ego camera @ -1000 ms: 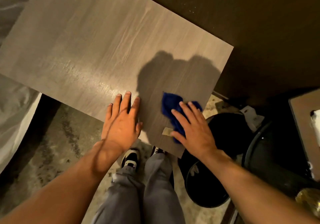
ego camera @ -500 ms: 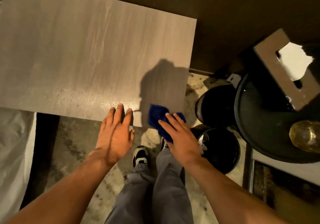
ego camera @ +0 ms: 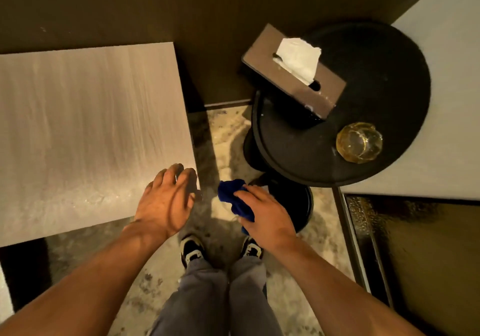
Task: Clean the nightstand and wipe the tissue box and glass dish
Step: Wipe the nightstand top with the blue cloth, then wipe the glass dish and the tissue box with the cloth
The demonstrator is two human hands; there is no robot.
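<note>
The grey wood-grain nightstand [ego camera: 85,128] fills the left of the head view. My left hand [ego camera: 166,200] hovers over its near right corner, fingers apart, holding nothing. Just right of that corner, off the nightstand and above the floor, my right hand [ego camera: 265,216] grips a bunched blue cloth [ego camera: 232,195]. A brown tissue box [ego camera: 293,76] with a white tissue sticking out stands on a round black side table [ego camera: 384,102] at the upper right. An amber glass dish [ego camera: 359,142] sits near that table's front edge.
The side table's black base [ego camera: 296,200] stands on the mottled floor just right of my right hand. A pale surface [ego camera: 446,102] lies behind and right of the side table, and a dark glossy panel [ego camera: 420,257] below it. My shoes and grey trousers are underneath.
The view has swung right, bringing the tissue box and dish fully into sight. My right hand with the cloth has slid off the nightstand's corner. My left hand stays near that corner.
</note>
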